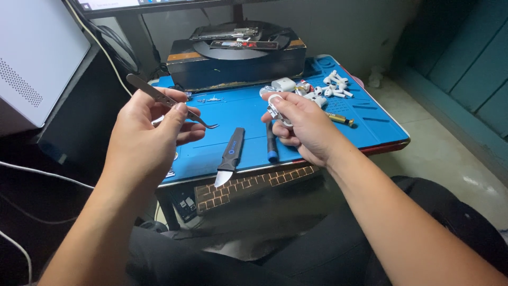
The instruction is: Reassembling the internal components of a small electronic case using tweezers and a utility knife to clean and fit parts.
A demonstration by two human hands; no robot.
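My left hand (151,130) grips curved metal tweezers (164,98), their bent tip pointing right over the blue work mat (243,108). My right hand (299,124) pinches a small white earbud part (275,106) between thumb and fingers, held above the mat's middle. The tweezers' tip is a short gap left of that part, not touching it. Below the hands a dark-handled pry knife (230,156) with a metal blade lies on the mat, beside a dark screwdriver with a blue end (272,143).
Several white earbuds (334,85) and a small white case (284,83) lie at the mat's far right. A brass-tipped tool (341,119) rests near them. A dark box (238,58) stands behind the mat, a white computer case (37,53) at left. My legs are beneath the table.
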